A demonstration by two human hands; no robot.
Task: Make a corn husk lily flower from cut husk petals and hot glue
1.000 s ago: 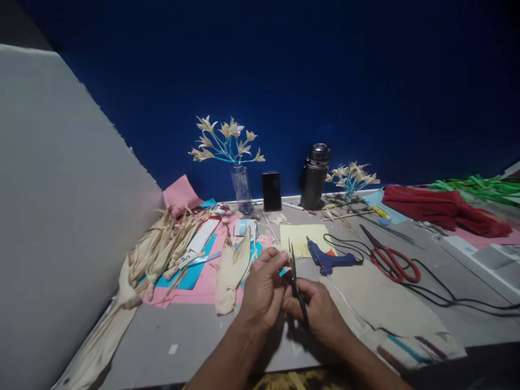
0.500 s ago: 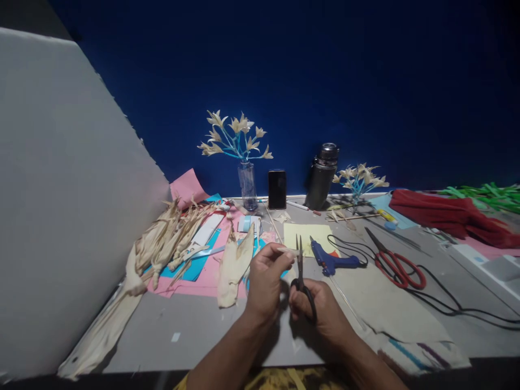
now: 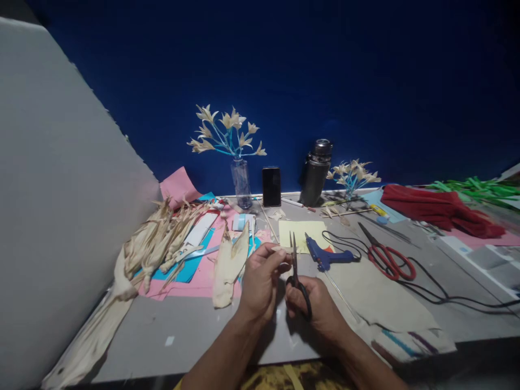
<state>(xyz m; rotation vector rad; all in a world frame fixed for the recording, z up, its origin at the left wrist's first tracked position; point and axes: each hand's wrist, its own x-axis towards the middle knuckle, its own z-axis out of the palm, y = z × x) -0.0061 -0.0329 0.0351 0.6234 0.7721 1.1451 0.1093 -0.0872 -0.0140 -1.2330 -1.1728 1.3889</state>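
My left hand pinches a small pale piece of husk between thumb and fingers. Black-handled scissors are in my right hand, their narrow blades pointing up and slightly parted beside the husk piece. The two hands are close together above the grey table. Left of my left hand lies a wide cream husk. A blue glue gun rests to the right, partly over a yellow paper.
Dried husks spread over pink and blue paper at the left. Behind stand a glass vase of husk flowers, a phone and a dark flask. Red-handled scissors, black cord and red cloth lie right.
The view has turned a little to the right, so everything sits slightly further left. The scissor blades are still slightly parted beside the husk piece.
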